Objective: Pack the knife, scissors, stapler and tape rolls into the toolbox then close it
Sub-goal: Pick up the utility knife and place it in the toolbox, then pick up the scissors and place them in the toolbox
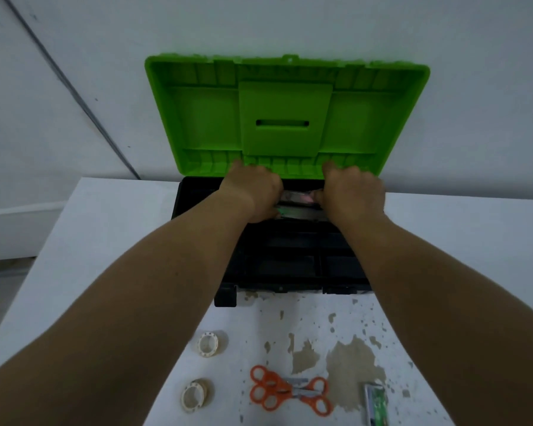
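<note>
The toolbox has a black base (197,195) and a green lid (203,118) that stands open and upright against the wall. My left hand (253,192) and my right hand (354,195) are both over the back of the box. Each is closed on one end of a shiny flat metal thing that looks like the knife (296,204). On the table in front of the box lie two white tape rolls (208,344) (194,395), two pairs of orange-handled scissors (290,392) crossed over each other, and a green and silver stapler (376,401).
The white table (105,241) has worn brown patches (351,364) near the scissors and stapler. Its left edge drops to the floor. A white wall rises directly behind the box. A black latch (225,295) hangs at the box's front left.
</note>
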